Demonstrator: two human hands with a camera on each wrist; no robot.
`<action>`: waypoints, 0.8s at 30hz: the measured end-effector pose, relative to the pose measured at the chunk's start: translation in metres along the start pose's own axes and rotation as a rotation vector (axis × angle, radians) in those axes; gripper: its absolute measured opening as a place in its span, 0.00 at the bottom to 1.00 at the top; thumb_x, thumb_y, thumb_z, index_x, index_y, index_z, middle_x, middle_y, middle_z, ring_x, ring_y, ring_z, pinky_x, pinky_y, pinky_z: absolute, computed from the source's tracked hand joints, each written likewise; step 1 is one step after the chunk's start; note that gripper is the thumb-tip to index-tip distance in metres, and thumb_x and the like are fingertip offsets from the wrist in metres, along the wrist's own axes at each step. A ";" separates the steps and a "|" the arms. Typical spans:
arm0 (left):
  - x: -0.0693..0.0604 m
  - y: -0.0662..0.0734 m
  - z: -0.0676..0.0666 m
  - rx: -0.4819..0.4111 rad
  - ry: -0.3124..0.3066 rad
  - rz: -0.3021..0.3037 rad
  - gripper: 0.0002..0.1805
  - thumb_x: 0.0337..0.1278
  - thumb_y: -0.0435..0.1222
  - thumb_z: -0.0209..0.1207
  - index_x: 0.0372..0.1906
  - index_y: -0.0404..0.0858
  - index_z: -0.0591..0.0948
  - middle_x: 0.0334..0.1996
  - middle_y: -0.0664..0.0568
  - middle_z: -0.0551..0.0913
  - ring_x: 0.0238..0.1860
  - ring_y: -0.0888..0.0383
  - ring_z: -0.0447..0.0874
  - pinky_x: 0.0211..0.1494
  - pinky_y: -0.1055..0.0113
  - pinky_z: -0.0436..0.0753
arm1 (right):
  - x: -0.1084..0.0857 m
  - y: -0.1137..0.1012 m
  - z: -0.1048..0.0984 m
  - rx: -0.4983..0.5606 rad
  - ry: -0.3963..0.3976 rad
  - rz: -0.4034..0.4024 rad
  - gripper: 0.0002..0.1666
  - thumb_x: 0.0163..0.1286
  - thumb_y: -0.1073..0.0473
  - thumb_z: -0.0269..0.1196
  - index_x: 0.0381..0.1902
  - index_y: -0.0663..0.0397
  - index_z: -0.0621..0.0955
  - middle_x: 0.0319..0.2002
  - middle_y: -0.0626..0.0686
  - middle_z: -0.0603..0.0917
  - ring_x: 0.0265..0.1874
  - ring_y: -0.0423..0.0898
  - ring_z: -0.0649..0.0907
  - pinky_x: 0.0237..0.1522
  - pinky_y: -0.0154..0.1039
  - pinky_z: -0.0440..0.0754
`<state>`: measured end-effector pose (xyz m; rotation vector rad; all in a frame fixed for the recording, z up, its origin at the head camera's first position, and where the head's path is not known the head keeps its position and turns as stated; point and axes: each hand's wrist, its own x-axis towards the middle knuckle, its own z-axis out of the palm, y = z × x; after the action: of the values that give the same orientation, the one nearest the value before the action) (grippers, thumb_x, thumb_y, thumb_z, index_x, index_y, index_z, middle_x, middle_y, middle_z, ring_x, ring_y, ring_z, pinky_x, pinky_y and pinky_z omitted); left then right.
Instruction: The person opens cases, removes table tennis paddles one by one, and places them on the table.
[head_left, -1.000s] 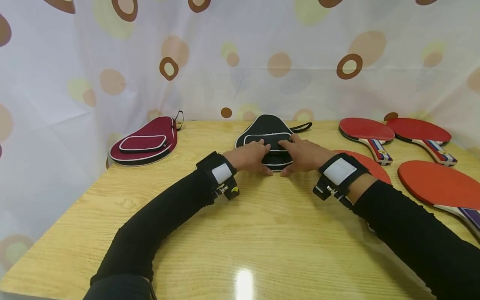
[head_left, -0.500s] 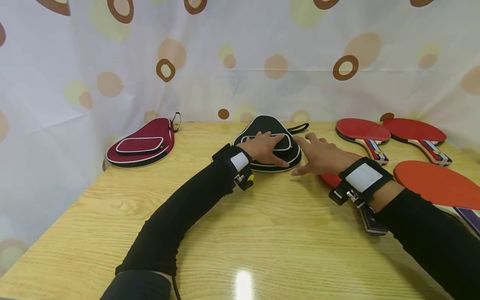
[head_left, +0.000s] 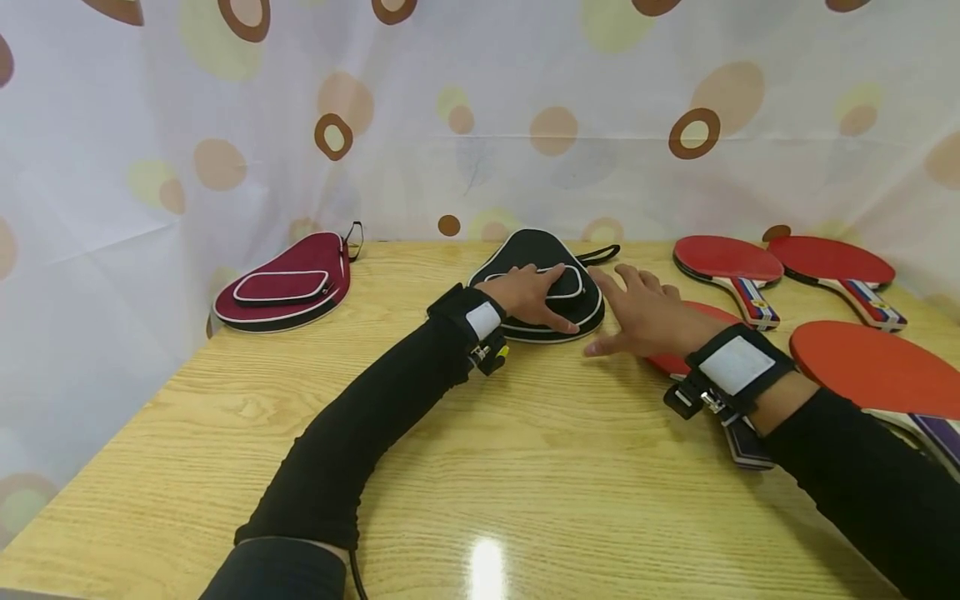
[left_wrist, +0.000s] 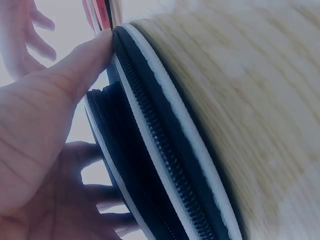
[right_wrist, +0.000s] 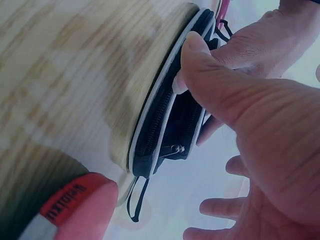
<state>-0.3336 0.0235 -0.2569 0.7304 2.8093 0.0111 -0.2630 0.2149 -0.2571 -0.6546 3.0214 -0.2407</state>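
Note:
A black paddle case (head_left: 536, 247) with white piping and a zipped front pocket lies at the back middle of the table in the head view. My left hand (head_left: 525, 297) rests on it with fingers spread over the pocket. In the left wrist view, the left thumb touches the case's zipped edge (left_wrist: 155, 130). My right hand (head_left: 643, 317) hovers just to the right of the case, fingers apart, holding nothing. Beneath the right hand and wrist, a red table tennis paddle (head_left: 708, 312) is partly hidden.
A maroon paddle case (head_left: 300, 258) lies at the back left. Behind the right arm are two red paddles (head_left: 727, 257) at the back and an orange-red paddle (head_left: 873, 362) nearer. A patterned curtain (head_left: 480, 108) hangs behind the wooden table (head_left: 420, 483).
My left hand has slid right across the black case. My right hand has come off the case and moved right, uncovering the case's right edge. During the last half second, both hands barely moved.

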 end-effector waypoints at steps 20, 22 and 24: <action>-0.010 -0.020 0.002 -0.041 -0.006 -0.013 0.59 0.57 0.69 0.58 0.83 0.53 0.40 0.81 0.41 0.47 0.80 0.41 0.47 0.74 0.41 0.60 | -0.001 0.001 0.004 -0.045 0.028 0.002 0.66 0.63 0.35 0.70 0.80 0.60 0.47 0.74 0.77 0.48 0.70 0.80 0.53 0.61 0.79 0.54; -0.011 -0.022 0.002 -0.045 -0.010 -0.014 0.59 0.56 0.69 0.58 0.83 0.53 0.40 0.81 0.41 0.47 0.80 0.41 0.46 0.74 0.40 0.60 | -0.001 0.002 0.004 -0.044 0.027 0.007 0.66 0.63 0.35 0.69 0.80 0.60 0.47 0.74 0.77 0.48 0.71 0.80 0.53 0.61 0.79 0.53; -0.011 -0.024 0.002 -0.041 -0.009 -0.023 0.59 0.56 0.70 0.58 0.83 0.53 0.40 0.81 0.42 0.47 0.80 0.41 0.47 0.73 0.41 0.61 | -0.002 0.002 0.004 -0.040 0.026 0.010 0.65 0.63 0.35 0.69 0.80 0.61 0.47 0.74 0.77 0.47 0.71 0.80 0.52 0.61 0.80 0.53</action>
<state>-0.3352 -0.0026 -0.2584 0.6875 2.8003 0.0610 -0.2621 0.2173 -0.2615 -0.6434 3.0614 -0.1909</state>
